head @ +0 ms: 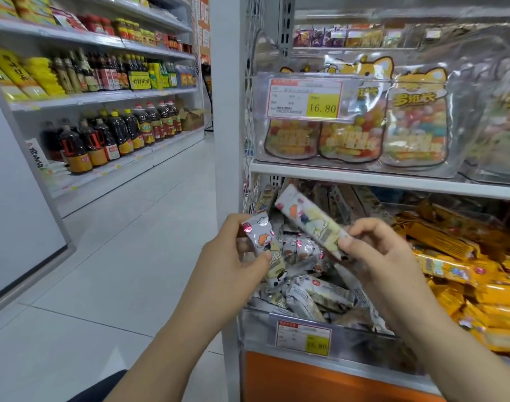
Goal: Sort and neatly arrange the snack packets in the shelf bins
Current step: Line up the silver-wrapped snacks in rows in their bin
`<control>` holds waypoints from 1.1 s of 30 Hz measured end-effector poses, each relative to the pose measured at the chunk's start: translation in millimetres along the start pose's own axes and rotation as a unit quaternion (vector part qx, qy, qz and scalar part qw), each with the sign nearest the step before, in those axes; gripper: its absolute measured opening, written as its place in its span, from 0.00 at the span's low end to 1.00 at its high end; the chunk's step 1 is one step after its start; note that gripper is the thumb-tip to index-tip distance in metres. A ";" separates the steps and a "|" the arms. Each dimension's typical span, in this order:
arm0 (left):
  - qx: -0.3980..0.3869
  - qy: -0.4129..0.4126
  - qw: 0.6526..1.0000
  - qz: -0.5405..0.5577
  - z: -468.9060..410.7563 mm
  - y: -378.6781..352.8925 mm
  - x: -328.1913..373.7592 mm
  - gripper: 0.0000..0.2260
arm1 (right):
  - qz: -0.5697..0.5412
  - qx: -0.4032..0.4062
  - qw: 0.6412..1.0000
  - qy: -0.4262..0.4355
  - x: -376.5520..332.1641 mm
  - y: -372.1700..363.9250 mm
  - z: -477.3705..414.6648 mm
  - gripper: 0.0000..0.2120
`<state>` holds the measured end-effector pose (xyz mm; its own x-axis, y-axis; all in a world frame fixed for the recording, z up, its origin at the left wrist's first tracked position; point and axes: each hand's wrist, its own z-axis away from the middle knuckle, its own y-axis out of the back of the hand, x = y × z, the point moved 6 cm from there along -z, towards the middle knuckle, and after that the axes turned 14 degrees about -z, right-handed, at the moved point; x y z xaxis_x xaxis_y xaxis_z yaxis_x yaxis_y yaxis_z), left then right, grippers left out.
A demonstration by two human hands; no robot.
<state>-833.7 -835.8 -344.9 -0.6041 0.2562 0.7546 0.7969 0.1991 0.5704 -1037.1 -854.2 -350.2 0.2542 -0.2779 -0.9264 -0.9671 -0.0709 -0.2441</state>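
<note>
My left hand (pixel 233 256) grips a grey-white snack packet (pixel 267 245) with cartoon prints, held upright over the left end of the bin. My right hand (pixel 375 253) pinches a second, longer packet of the same kind (pixel 309 219) by its lower end, tilted up to the left. Below both hands lies a clear shelf bin (pixel 256 320) full of several loose grey-white packets (pixel 314 297). To the right is a pile of orange-yellow packets (pixel 457 256).
A shelf (pixel 364 175) above holds clear bins of candy bags and a 16.80 price tag (pixel 306 98). Another tag (pixel 304 338) hangs on the bin front. A white upright post (pixel 227 111) stands left of the shelf. An aisle with bottle shelves (pixel 103 132) lies left.
</note>
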 end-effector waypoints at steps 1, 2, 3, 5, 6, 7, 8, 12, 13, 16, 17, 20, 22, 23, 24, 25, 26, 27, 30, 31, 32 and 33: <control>-0.010 0.000 1.000 0.012 -3.9 -3.3 4.0 0.15 | 0.004 -0.014 1.000 -0.016 0.8 -2.9 5.0 0.11; -0.022 0.004 0.999 0.037 -7.8 -6.8 5.9 0.15 | 0.020 -0.026 0.999 -0.027 1.7 -6.6 9.6 0.13; -0.035 0.012 0.997 0.070 -11.2 -10.5 6.6 0.16 | 0.045 -0.033 0.998 -0.032 1.9 -9.8 13.4 0.15; -0.062 0.032 0.988 0.138 -14.8 -15.9 7.0 0.17 | 0.071 -0.036 0.996 -0.035 3.8 -11.5 17.0 0.16; -0.071 0.038 0.983 0.162 -15.6 -17.8 5.9 0.17 | 0.068 -0.034 0.996 -0.038 4.2 -11.2 17.6 0.13; -0.077 0.044 0.980 0.179 -15.6 -19.4 3.2 0.16 | 0.060 -0.035 0.997 -0.045 5.1 -11.0 18.2 0.11; -0.080 0.051 0.976 0.196 -14.6 -21.1 0.7 0.16 | 0.053 -0.041 0.996 -0.052 7.2 -11.2 18.4 0.10; -0.066 0.082 0.966 0.238 -12.4 -26.9 -12.4 0.14 | 0.048 -0.073 0.994 -0.068 17.1 -17.7 22.1 0.10; -0.066 0.088 0.960 0.257 -12.2 -27.6 -15.3 0.13 | 0.047 -0.071 0.994 -0.064 18.8 -18.5 21.6 0.10; -0.094 0.082 0.941 0.313 -8.8 -25.8 -15.7 0.19 | 0.040 -0.060 0.996 -0.054 22.3 -22.0 17.8 0.10; -0.096 0.064 0.947 0.300 -7.3 -22.7 -14.0 0.22 | 0.041 -0.066 0.996 -0.053 23.7 -25.7 17.0 0.09; -0.041 0.011 0.978 0.202 -3.7 -6.6 -8.5 0.26 | 0.068 -0.110 0.991 -0.046 22.9 -38.2 14.8 0.09; -0.014 -0.007 0.983 0.182 -1.5 5.1 -6.3 0.27 | 0.080 -0.141 0.986 -0.045 16.4 -42.0 8.9 0.11; -0.008 -0.017 0.984 0.180 -1.0 11.0 -6.4 0.27 | 0.097 -0.145 0.984 -0.045 14.0 -40.0 2.7 0.12; -0.005 -0.027 0.984 0.175 -0.1 17.1 -5.8 0.27 | 0.148 -0.150 0.977 -0.040 15.3 -35.7 -5.4 0.10; -0.003 -0.035 0.985 0.167 0.1 22.3 -5.1 0.27 | 0.237 -0.171 0.956 -0.034 19.0 -35.0 -12.8 0.08; -0.003 -0.040 0.987 0.158 -0.1 26.2 -6.3 0.25 | 0.340 -0.214 0.915 -0.035 28.0 -38.3 -18.4 0.06; -0.005 -0.043 0.988 0.151 -0.5 28.5 -7.9 0.25 | 0.421 -0.266 0.866 -0.044 40.1 -43.9 -20.9 0.03; -0.022 -0.045 0.992 0.120 -1.7 29.8 -11.4 0.24 | 0.538 -0.377 0.750 -0.075 73.6 -57.8 -23.8 0.16; -0.028 -0.049 0.993 0.105 -1.5 29.5 -11.7 0.24 | 0.561 -0.393 0.725 -0.075 79.8 -61.0 -25.5 0.17; -0.034 -0.054 0.994 0.092 -0.9 29.2 -11.1 0.24 | 0.589 -0.403 0.697 -0.075 83.8 -63.9 -27.5 0.13; -0.040 -0.059 0.994 0.082 -0.2 28.8 -10.6 0.24 | 0.621 -0.408 0.665 -0.078 87.6 -65.6 -28.5 0.07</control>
<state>-804.4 -833.0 -336.4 -0.4586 0.3893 0.7988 0.8795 0.0707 0.4705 -951.5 -901.2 -407.2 -0.8053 -0.5101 -0.3022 -0.0940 -0.3935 0.9145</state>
